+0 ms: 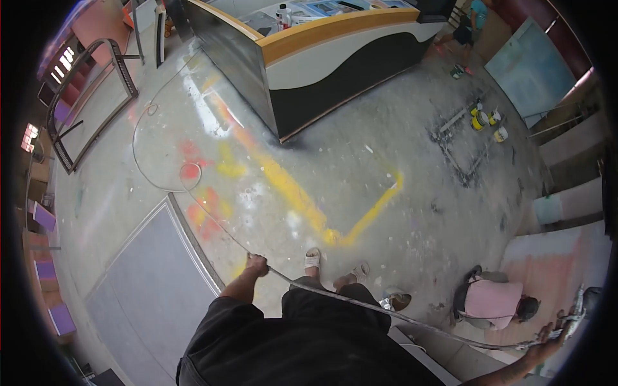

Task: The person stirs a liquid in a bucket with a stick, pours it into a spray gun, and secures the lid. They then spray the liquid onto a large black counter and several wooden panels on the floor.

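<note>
My left hand is closed around a thin grey hose, out in front of my left side. From there the hose crosses my body to the far right. At the lower right my right hand is wrapped round a metallic spray gun, at the hose's end. On the other side of my left hand the hose runs over the floor in loops. A grey panel with a pale border lies to the left of my left hand.
A black-and-white counter with a wooden top edge stands ahead. A person in a pink shirt crouches at the right; another person is at the upper right. Paint tins and a metal frame stand on the floor.
</note>
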The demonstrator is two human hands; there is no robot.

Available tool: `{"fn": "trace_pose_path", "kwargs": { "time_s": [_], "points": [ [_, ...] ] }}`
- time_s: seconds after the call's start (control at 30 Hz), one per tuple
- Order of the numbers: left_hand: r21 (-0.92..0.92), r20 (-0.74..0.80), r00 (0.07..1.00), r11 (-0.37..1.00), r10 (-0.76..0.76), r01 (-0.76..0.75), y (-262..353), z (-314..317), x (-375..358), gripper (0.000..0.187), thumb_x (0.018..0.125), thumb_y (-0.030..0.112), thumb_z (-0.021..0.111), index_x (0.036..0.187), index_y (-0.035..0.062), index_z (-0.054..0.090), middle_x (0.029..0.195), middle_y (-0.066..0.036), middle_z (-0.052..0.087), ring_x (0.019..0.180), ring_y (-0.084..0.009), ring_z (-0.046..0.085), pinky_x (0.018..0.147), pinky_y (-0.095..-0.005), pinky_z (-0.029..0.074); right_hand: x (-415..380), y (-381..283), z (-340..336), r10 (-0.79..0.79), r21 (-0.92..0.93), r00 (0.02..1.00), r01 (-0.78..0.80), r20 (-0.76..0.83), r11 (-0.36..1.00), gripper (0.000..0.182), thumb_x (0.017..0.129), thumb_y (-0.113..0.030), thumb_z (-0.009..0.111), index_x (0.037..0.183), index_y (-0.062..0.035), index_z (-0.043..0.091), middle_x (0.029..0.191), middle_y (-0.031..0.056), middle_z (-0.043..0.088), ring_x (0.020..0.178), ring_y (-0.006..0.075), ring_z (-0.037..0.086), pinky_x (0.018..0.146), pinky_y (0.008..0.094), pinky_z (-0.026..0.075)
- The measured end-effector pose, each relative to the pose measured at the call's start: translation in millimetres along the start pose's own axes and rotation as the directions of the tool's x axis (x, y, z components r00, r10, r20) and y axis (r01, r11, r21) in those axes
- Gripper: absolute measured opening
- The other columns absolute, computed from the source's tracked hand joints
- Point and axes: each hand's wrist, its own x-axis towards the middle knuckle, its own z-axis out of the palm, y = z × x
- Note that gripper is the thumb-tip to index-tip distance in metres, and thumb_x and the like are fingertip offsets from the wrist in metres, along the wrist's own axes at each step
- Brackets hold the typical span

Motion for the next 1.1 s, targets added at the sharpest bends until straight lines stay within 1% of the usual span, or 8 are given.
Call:
{"fn": "trace_pose_path", "kwargs": {
  "time_s": [0.37, 0.43, 0.53, 0.67, 0.87, 0.93, 1.03, 1.1],
  "points": [
    [0.162, -0.239, 0.952, 0.959, -0.189, 0.231, -143.2, -30.5, -63.9, 0.033, 0.087, 0.038, 0.066, 0.106, 0.0116, 0.072, 0.122, -0.013, 0.063, 0.132, -0.03, 0.046, 0.118, -0.0583, 0.016, 31.8, -110.7, -4.9, -0.279, -0.248, 0.947, 0.236, -0.157, 0.94, 0.038, 0.089, -0.025, 0.056, 0.124, -0.01, 0.058, 0.118, 0.0086, 0.063, 0.084, 0.0213, 0.064, 0.049, 0.0292, 0.041],
    [-0.043, -0.28, 0.945, 0.985, -0.171, 0.165, -145.3, -34.3, -93.3, 0.03, 0.092, 0.035, 0.063, 0.098, 0.0066, 0.071, 0.119, -0.016, 0.063, 0.13, -0.0349, 0.047, 0.118, -0.0553, 0.021, 53.3, -101.3, -33.5, -0.355, -0.281, 0.935, 0.344, 0.012, 0.896, 0.05, 0.087, -0.006, 0.059, 0.135, -0.0002, 0.046, 0.128, 0.0182, 0.055, 0.091, 0.0294, 0.064, 0.043, 0.0286, 0.043],
    [-0.363, -0.503, 0.856, 0.928, -0.12, -0.083, -132.2, -25.3, -123.7, 0.029, 0.095, 0.028, 0.061, 0.089, 0.0006, 0.064, 0.117, -0.02, 0.062, 0.127, -0.0404, 0.048, 0.113, -0.0522, 0.031, 75.4, -71.0, -70.4, -0.296, -0.267, 0.954, 0.272, -0.051, 0.924, 0.048, 0.091, -0.013, 0.053, 0.138, -0.0037, 0.046, 0.128, 0.0133, 0.057, 0.084, 0.0209, 0.059, 0.047, 0.0245, 0.041],
    [-0.534, -0.731, 0.633, 0.79, -0.255, -0.299, -72.9, 6.0, -139.0, 0.021, 0.097, 0.018, 0.057, 0.093, -0.0023, 0.058, 0.114, -0.022, 0.061, 0.116, -0.0418, 0.054, 0.1, -0.0446, 0.043, 101.4, -28.6, -112.9, -0.211, -0.239, 0.974, 0.186, -0.087, 0.953, 0.045, 0.098, -0.021, 0.045, 0.141, -0.0083, 0.046, 0.129, 0.0069, 0.06, 0.075, 0.0095, 0.052, 0.053, 0.0191, 0.039],
    [-0.66, -0.615, 0.782, 0.609, -0.102, -0.44, 79.9, -2.4, -177.1, 0.032, 0.101, 0.023, 0.048, 0.113, -0.0037, 0.061, 0.085, -0.007, 0.059, 0.082, -0.0154, 0.055, 0.078, -0.0293, 0.047, 107.3, 20.7, -152.0, -0.07, -0.261, 0.997, 0.062, -0.023, 0.963, 0.043, 0.103, -0.025, 0.041, 0.143, -0.0095, 0.047, 0.124, 0.0012, 0.063, 0.071, 0.0013, 0.047, 0.057, 0.0141, 0.037],
    [-0.669, -0.591, 0.806, 0.569, -0.016, -0.479, 132.9, -6.7, -175.5, 0.037, 0.102, 0.028, 0.047, 0.112, -0.0035, 0.063, 0.083, -0.007, 0.059, 0.082, -0.0154, 0.055, 0.076, -0.0306, 0.047, 102.7, 35.5, -158.2, 0.034, -0.169, 0.99, -0.057, -0.134, 0.984, 0.041, 0.103, -0.024, 0.043, 0.14, -0.0077, 0.05, 0.118, 0.0019, 0.064, 0.07, 0.0016, 0.046, 0.055, 0.0147, 0.036],
    [-0.635, -0.567, 0.818, 0.584, 0.093, -0.506, 203.8, -13.9, -165.6, 0.044, 0.103, 0.035, 0.044, 0.109, -0.0037, 0.065, 0.08, -0.008, 0.06, 0.079, -0.0162, 0.055, 0.074, -0.0324, 0.047, 96.7, 79.1, -178.4, -0.17, -0.362, 0.985, 0.154, -0.012, 0.919, 0.036, 0.103, -0.025, 0.049, 0.13, -0.003, 0.058, 0.111, 0.0037, 0.064, 0.066, 0.0037, 0.045, 0.052, 0.016, 0.035],
    [-0.623, -0.526, 0.84, 0.611, 0.135, -0.489, 248.1, -20.8, -162.1, 0.047, 0.103, 0.037, 0.043, 0.106, -0.0036, 0.066, 0.078, -0.009, 0.06, 0.076, -0.017, 0.056, 0.074, -0.0327, 0.048, 85.4, 71.9, -168.0, 0.041, -0.177, 0.994, -0.059, -0.102, 0.982, 0.035, 0.102, -0.026, 0.052, 0.123, 0.0007, 0.062, 0.101, 0.0041, 0.064, 0.061, 0.0053, 0.044, 0.05, 0.0179, 0.034]
  ]
}}
